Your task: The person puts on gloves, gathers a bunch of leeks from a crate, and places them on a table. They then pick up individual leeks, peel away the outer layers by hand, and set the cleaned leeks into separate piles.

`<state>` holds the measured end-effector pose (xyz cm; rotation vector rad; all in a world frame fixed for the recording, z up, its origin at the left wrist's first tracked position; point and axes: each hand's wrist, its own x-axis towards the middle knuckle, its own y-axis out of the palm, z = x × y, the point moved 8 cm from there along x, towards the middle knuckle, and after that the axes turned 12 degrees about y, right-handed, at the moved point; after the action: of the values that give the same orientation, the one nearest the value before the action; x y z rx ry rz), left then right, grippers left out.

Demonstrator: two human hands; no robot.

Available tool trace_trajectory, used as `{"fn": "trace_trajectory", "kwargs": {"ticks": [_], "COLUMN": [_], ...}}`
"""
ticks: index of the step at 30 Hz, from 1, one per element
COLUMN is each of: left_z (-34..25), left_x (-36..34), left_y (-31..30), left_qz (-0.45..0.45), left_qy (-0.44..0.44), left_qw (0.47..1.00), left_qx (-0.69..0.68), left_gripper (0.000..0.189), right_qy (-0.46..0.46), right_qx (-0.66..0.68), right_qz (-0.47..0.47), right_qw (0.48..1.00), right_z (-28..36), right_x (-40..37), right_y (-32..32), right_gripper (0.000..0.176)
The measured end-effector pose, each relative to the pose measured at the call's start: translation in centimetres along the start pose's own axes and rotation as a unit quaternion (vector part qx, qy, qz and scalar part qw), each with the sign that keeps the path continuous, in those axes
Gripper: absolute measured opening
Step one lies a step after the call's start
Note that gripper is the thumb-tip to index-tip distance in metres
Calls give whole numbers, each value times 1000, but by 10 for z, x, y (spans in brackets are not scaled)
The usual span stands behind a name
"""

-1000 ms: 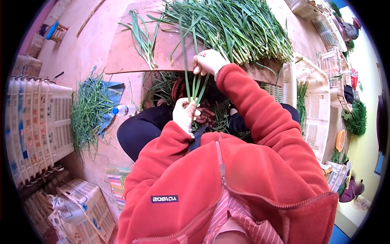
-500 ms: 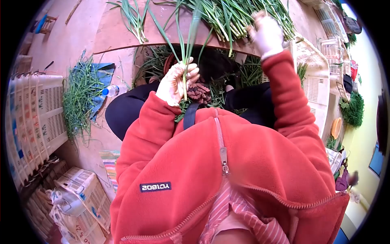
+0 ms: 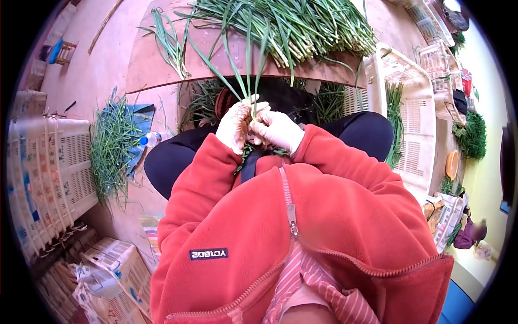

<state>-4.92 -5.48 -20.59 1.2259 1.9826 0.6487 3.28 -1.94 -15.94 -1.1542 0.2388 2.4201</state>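
Gripping a few long, flat green stalks above the lap, the left hand closes around them while the right hand pinches their lower ends; too strong pressure could bruise these smooth stems, and limp leaves might catch on the dense, glossy green heap over the reddish-brown, curved-edge tabletop

The left grip holds a few stalks, the right grip against it. Beyond both, a table bears a green pile; left of them is a bottle.
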Motion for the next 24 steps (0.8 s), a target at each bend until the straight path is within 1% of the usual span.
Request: {"fn": "trace_trajectory", "kwargs": {"ticks": [2, 3, 4, 6, 7, 8, 10, 11, 12, 14, 15, 16, 17, 18, 19, 20, 22, 23, 24], "left_z": [-4, -7, -8, -7, -8, -5, -4, -3, -6, -9, -12, -15, -14, -17, -21, -23, -21, -24, -32], "left_x": [-2, -2, -2, -1, -3, -1, 0, 0, -2, -2, -3, -3, -5, -8, -10, -12, -11, -6, -5], "left_y": [8, 13, 15, 18, 21, 19, 15, 15, 17, 17, 18, 20, 20, 28, 32, 33, 33, 25, 25], "left_qz": [-14, 11, 14, 10, -1, 12, 12, 13, 4, -5, -7, -8, -31, -30, -46, -61, -49, -74, -98], "left_qy": [6, 8, 9, 6, -14, -12, -20, -19, -6, 4, 13, 23, 15, 13, 16, 20, 23, 65, 106], "left_qw": [1000, 1000, 1000, 999, 1000, 1000, 1000, 1000, 1000, 999, 999, 999, 998, 999, 997, 996, 997, 991, 982], "left_qx": [18, 18, 20, 30, 10, -10, 4, 6, 26, 48, 47, 45, 44, 44, 54, 65, 54, 86, 118], "left_gripper": [43, 44, 44, 43, 43, 43, 42, 42, 41, 40, 39, 38, 37, 37, 36, 36, 33, 33, 34], "right_qy": [-33, -47, -50, -106, -80, -84, -81, -59, -61, -31, -39, -38, -43, -47, -57, -57, -61, -62, -39], "right_qx": [-25, -25, -24, -86, -81, -82, 4, 21, 21, 133, 172, 174, 239, 304, 322, 323, 418, 419, 314], "right_qz": [-45, -50, -52, -99, -81, -83, -45, -31, -32, -15, 7, 6, 38, 70, 93, 91, 148, 146, 71], "right_qw": [998, 997, 997, 986, 990, 990, 996, 998, 997, 991, 984, 984, 969, 949, 940, 940, 894, 894, 946], "right_z": [-2, -5, -8, -1, 0, 1, -2, -4, -3, -10, -12, -15, -15, -15, -18, -22, -23, -25, -33], "right_x": [2, 6, 9, 5, 0, -2, -3, -2, -2, 3, 6, 7, 8, 9, 14, 16, 17, 16, 17], "right_y": [-5, -5, -7, -11, -11, -10, -7, -7, -6, -7, -6, -6, -5, -3, -2, -2, 0, -4, -13], "right_gripper": [20, 21, 21, 23, 28, 28, 31, 33, 33, 33, 30, 30, 28, 26, 22, 22, 25, 25, 23]}}
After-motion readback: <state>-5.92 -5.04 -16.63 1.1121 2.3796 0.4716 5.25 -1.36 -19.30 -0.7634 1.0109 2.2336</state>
